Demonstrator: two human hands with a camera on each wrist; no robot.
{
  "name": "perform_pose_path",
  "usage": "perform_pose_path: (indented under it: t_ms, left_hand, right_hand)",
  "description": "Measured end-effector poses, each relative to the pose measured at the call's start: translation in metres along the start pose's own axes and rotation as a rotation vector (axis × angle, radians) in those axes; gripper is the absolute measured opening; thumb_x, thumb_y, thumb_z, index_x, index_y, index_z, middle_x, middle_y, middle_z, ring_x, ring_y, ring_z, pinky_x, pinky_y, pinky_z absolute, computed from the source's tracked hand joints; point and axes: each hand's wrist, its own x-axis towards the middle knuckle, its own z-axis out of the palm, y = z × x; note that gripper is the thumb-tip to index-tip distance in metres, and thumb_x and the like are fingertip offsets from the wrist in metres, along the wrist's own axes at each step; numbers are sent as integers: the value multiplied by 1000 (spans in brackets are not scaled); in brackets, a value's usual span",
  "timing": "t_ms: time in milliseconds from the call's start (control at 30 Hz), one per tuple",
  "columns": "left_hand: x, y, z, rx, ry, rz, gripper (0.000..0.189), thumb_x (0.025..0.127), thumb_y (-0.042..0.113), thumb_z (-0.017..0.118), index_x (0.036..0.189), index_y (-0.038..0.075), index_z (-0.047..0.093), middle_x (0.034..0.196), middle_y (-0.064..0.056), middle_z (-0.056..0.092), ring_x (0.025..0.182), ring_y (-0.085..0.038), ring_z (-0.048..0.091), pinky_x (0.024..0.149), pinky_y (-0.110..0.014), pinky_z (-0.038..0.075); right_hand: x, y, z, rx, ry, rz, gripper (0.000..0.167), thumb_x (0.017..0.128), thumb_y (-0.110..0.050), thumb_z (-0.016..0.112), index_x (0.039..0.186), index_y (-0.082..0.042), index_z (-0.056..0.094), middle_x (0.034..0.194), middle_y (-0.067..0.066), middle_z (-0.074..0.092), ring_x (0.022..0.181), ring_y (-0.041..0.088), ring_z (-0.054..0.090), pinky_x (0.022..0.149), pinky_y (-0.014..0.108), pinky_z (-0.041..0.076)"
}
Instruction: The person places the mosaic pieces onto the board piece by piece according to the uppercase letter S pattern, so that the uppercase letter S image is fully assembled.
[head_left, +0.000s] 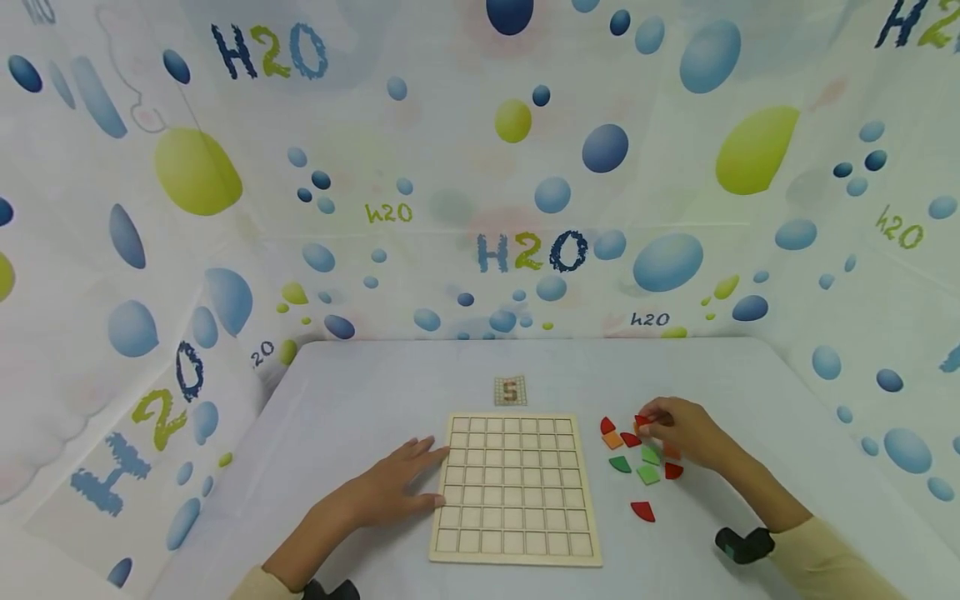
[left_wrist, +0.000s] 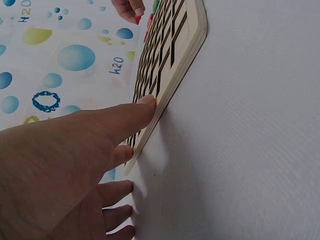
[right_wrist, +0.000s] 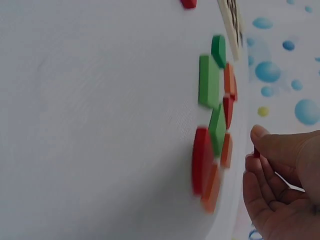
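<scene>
A square wooden grid board (head_left: 517,489) with its compartments bare lies flat on the table. My left hand (head_left: 386,490) rests at the board's left edge, fingers spread; its thumb and index fingertip touch the rim, as the left wrist view also shows. To the right of the board, my right hand (head_left: 686,431) pinches a small red tile (head_left: 642,420) between thumb and fingers, above the loose tiles. Around and under it lie a green square tile (head_left: 648,474), a green rounded tile (head_left: 619,464), an orange square tile (head_left: 612,440) and several red quarter-round tiles (head_left: 642,511).
Behind the board lies a small pattern card (head_left: 511,391) with a brown figure on a grid. A white cloth (head_left: 360,375) covers the table. A backdrop (head_left: 450,150) with printed bubbles hangs around it. Dark wrist cameras (head_left: 744,545) are worn on both wrists.
</scene>
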Motion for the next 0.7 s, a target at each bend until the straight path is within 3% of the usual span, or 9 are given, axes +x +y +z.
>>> perform_pose_path:
  t_ms: [167, 333, 567, 700]
  left_hand:
    - [-1, 0, 1, 0, 0, -5, 77, 96, 56, 72, 162, 26, 44, 172, -16, 32, 160, -43, 22, 123, -67, 28]
    - [-2, 0, 1, -3, 2, -18, 78, 96, 56, 73, 162, 26, 45, 172, -15, 32, 160, -43, 22, 123, -67, 28]
    - [-1, 1, 1, -1, 7, -10, 77, 96, 55, 72, 162, 26, 44, 172, -16, 31, 160, -43, 22, 123, -67, 28]
    - [-1, 1, 2, 1, 8, -17, 78, 96, 56, 72, 162, 26, 44, 172, -15, 31, 161, -42, 22, 124, -67, 28]
  right_hand:
    - [7, -25, 13, -15, 1, -14, 23, 98, -15, 77, 116, -3, 72, 106, 6, 72, 98, 23, 68, 92, 44, 63]
    - [13, -51, 30, 23, -7, -43, 19, 96, -10, 77, 113, -3, 72, 105, 6, 68, 95, 20, 65, 85, 36, 63]
    - [22, -80, 56, 48, -28, -153, 14, 95, -7, 77, 108, -5, 72, 102, 2, 65, 94, 15, 63, 85, 33, 58]
    - [26, -98, 68, 60, -59, -155, 13, 95, -10, 80, 106, -7, 72, 100, 0, 64, 93, 13, 62, 85, 33, 57]
